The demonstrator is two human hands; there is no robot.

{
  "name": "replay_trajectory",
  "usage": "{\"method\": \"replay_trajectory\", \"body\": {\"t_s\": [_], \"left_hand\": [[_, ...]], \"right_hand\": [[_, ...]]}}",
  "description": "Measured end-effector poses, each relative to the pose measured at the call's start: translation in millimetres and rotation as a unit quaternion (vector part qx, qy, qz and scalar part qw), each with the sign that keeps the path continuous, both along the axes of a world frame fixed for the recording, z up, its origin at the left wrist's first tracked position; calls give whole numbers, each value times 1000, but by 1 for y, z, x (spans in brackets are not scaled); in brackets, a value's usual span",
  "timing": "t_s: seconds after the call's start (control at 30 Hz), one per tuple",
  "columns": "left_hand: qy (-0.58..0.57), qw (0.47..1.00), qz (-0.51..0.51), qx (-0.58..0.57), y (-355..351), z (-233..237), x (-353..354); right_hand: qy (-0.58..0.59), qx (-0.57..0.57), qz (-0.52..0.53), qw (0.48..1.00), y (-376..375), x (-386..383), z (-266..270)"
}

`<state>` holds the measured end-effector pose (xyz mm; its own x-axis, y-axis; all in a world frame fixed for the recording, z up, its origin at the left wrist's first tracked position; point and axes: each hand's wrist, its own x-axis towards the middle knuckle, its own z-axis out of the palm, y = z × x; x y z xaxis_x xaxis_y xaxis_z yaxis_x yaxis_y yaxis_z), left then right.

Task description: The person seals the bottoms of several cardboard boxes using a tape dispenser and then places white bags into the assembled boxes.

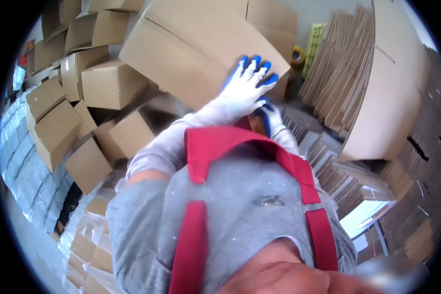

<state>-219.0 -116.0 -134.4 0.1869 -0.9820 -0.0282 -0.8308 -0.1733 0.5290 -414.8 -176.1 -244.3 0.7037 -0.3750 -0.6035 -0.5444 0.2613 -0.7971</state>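
Nearest me are one red apron [220, 139] and one grey shirt [230, 201], on a person with two gloved hands. The left hand [245, 88] lies palm-down with fingers spread on one large carton [191, 59], pressing or steadying rather than gripping. The right hand [274, 119], lower and closer to the body, is curled beside one small brown thing [256, 125]; I can't tell whether it holds it.

The carton sits tilted straight ahead, beyond the apron. I'd judge that it is being held steady while the right hand works close by; moving it from here would call for a hold on an edge, since the flat left palm has none.

Past it on the right are one yellow tape roll [302, 52] and one yellow crate [315, 46]. Beside them, upright flat cardboard [335, 68] leans in a bundle, too tightly packed to count, next to one big pale sheet [399, 93].

Over on the left, roughly ten smaller boxes [100, 88] lie jumbled, overlapping too much for an exact count. Silvery wrapped packs [29, 169] line the far left; their number is unclear.
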Motion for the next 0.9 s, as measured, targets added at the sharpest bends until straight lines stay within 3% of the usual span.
{"method": "replay_trajectory", "body": {"t_s": [0.03, 0.07, 0.1, 0.13, 0.17, 0.23, 0.27, 0.33, 0.37, 0.4, 0.47, 0.57, 0.6, 0.63, 0.67, 0.7, 0.73, 0.77, 0.8, 0.83, 0.87, 0.9], "left_hand": [[64, 996, 13, -54, 5, 2, 20], [154, 983, 41, -89, 11, 3, 46], [47, 985, 54, -156, 24, 13, 82], [64, 967, 188, -162, 37, 18, 117], [153, 905, 312, -245, 49, 16, 157], [-157, 899, 402, -70, 92, 23, 234], [-111, 892, 438, 6, 105, -3, 264], [-123, 874, 456, 114, 88, -14, 248], [-177, 849, 476, 147, 84, -18, 250], [-158, 845, 497, 116, 82, -7, 248], [-57, 847, 501, 167, 81, 26, 245], [-35, 837, 514, 182, 81, 13, 239], [-204, 812, 535, 110, 72, -6, 215], [-220, 836, 499, 60, 67, -6, 190], [-174, 911, 373, 10, 57, -5, 163], [-215, 931, 286, -67, 37, -26, 124], [-80, 987, 142, 13, 30, 19, 98], [-111, 985, 109, -80, 22, 7, 54], [-102, 993, 29, 55, -27, -11, 8], [-107, 992, 39, 54, -20, -2, 18], [17, 997, -70, -35, -7, 6, 27], [-41, 993, -8, -106, 22, 28, 48]], "right_hand": [[12, -27, 52, 998, -4, 10, -10], [95, -2, 83, 992, -6, 0, -9], [89, -52, 98, 990, -9, 1, 10], [113, -117, 219, 962, -22, 23, 64], [143, -159, 288, 933, -31, 35, 94], [227, -186, 385, 875, -34, 47, 120], [223, -188, 395, 871, -31, 58, 117], [309, -272, 476, 777, -25, 96, 105], [318, -259, 498, 764, -30, 100, 74], [318, -275, 514, 748, -32, 108, 57], [315, -296, 526, 732, -38, 129, 35], [310, -306, 524, 732, -48, 145, 28], [307, -305, 517, 739, -54, 142, 28], [304, -302, 505, 749, -60, 140, 28], [299, -296, 493, 762, -64, 134, 28], [296, -287, 479, 775, -71, 129, 29], [291, -276, 461, 792, -76, 122, 29], [288, -264, 440, 809, -80, 116, 29], [283, -246, 420, 827, -85, 108, 30], [275, -229, 395, 846, -90, 103, 33], [267, -210, 368, 865, -96, 96, 35], [260, -188, 342, 883, -98, 92, 38]]}}
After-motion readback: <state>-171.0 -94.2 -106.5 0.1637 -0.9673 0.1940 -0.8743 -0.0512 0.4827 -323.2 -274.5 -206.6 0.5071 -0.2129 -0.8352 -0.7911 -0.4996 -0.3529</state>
